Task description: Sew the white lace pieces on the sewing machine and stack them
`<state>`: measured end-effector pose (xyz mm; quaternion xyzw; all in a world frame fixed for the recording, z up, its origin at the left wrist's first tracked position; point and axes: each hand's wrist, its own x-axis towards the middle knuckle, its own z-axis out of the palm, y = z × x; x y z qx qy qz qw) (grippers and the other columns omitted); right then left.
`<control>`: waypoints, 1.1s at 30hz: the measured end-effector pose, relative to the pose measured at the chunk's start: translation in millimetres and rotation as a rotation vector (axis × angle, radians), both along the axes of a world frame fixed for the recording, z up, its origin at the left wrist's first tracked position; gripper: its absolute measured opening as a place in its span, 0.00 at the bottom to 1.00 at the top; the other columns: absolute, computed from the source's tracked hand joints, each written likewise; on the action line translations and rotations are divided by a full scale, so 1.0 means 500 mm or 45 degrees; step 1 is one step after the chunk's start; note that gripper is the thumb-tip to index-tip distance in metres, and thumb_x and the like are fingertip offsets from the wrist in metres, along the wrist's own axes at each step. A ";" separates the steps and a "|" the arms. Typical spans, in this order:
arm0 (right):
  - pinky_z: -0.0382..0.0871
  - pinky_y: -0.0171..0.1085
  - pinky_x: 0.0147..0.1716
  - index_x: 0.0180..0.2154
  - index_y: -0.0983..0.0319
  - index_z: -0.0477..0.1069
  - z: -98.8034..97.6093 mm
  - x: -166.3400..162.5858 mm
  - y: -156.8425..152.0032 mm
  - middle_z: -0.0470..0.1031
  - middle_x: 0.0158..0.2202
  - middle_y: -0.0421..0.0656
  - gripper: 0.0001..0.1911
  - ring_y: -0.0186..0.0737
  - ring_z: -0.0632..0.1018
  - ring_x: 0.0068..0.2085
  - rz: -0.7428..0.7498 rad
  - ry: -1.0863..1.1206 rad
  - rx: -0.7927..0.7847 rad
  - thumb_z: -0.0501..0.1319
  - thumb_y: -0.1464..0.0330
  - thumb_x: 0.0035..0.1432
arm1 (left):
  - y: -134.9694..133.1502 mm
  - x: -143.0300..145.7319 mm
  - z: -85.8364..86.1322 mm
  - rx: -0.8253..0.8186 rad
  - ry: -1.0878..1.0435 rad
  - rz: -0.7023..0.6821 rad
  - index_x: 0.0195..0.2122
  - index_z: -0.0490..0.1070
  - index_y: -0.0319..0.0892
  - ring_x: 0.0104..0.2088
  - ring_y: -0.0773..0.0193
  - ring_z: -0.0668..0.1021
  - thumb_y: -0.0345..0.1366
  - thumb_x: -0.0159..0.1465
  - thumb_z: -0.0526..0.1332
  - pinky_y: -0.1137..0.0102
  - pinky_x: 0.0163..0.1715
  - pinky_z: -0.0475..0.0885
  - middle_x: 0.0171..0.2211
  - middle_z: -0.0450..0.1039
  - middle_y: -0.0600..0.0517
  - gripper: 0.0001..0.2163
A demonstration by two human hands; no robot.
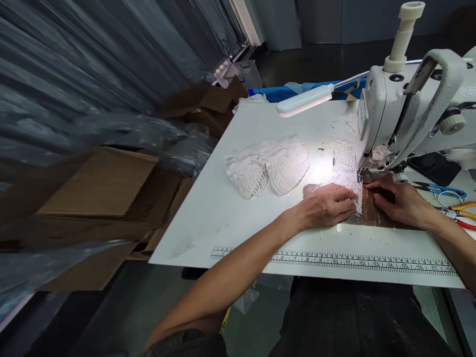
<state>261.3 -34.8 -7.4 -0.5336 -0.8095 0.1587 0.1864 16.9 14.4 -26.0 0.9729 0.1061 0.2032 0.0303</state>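
Note:
My left hand (329, 204) lies with its fingers flat over a strip of white lace (344, 157), pressing it to the bed of a white sewing machine (381, 114). The lace runs back from under the presser foot along the left of the machine head. Close to the needle, the fingertips of my right hand (403, 201) are closed at the lace's right edge; the exact pinch is partly hidden. Beneath both hands is a shiny brown metal plate (379, 213) with loose threads on it. Another pair of white lace pieces (269, 166) lies on the table to the left.
A lamp (305, 100) lights the sewing spot. Blue-handled scissors (446, 190), yellow-and-red-handled tools (464, 213) and a dark phone-like object (435, 167) lie to the right. A printed ruler (334, 260) follows the table's front edge. Cardboard boxes (100, 181) stand left of the table (197, 228).

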 end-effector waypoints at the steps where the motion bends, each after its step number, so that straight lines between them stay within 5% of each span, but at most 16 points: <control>1: 0.70 0.38 0.28 0.50 0.61 0.77 -0.011 -0.002 -0.003 0.78 0.33 0.46 0.19 0.42 0.77 0.31 0.001 -0.001 0.079 0.53 0.64 0.64 | -0.001 0.000 0.000 0.015 -0.007 0.003 0.37 0.77 0.41 0.39 0.64 0.80 0.33 0.73 0.52 0.64 0.41 0.79 0.45 0.78 0.46 0.13; 7: 0.73 0.38 0.35 0.48 0.59 0.79 -0.042 -0.010 -0.017 0.75 0.41 0.50 0.17 0.42 0.77 0.38 0.144 -0.096 0.425 0.53 0.66 0.66 | -0.006 0.003 -0.002 0.088 -0.068 0.043 0.35 0.75 0.42 0.39 0.66 0.79 0.31 0.72 0.53 0.67 0.38 0.75 0.43 0.78 0.49 0.12; 17: 0.74 0.40 0.38 0.49 0.60 0.79 -0.035 -0.011 -0.016 0.74 0.42 0.50 0.17 0.43 0.76 0.40 0.180 -0.113 0.431 0.55 0.67 0.66 | -0.007 0.005 0.007 0.266 -0.135 -0.048 0.36 0.75 0.39 0.31 0.68 0.77 0.28 0.70 0.55 0.72 0.33 0.74 0.36 0.80 0.51 0.09; 25: 0.73 0.39 0.35 0.48 0.56 0.80 -0.033 -0.011 -0.018 0.75 0.41 0.49 0.17 0.42 0.76 0.38 0.235 -0.139 0.541 0.53 0.67 0.67 | 0.027 0.009 0.042 0.012 0.158 -0.190 0.31 0.76 0.40 0.31 0.67 0.77 0.30 0.70 0.53 0.71 0.33 0.73 0.34 0.78 0.50 0.13; 33: 0.70 0.38 0.31 0.48 0.57 0.80 -0.022 -0.018 -0.016 0.75 0.40 0.49 0.17 0.42 0.75 0.35 0.219 -0.293 0.522 0.53 0.67 0.67 | 0.019 0.007 0.026 0.071 0.079 -0.052 0.31 0.76 0.41 0.31 0.67 0.77 0.31 0.71 0.52 0.69 0.29 0.70 0.34 0.78 0.50 0.15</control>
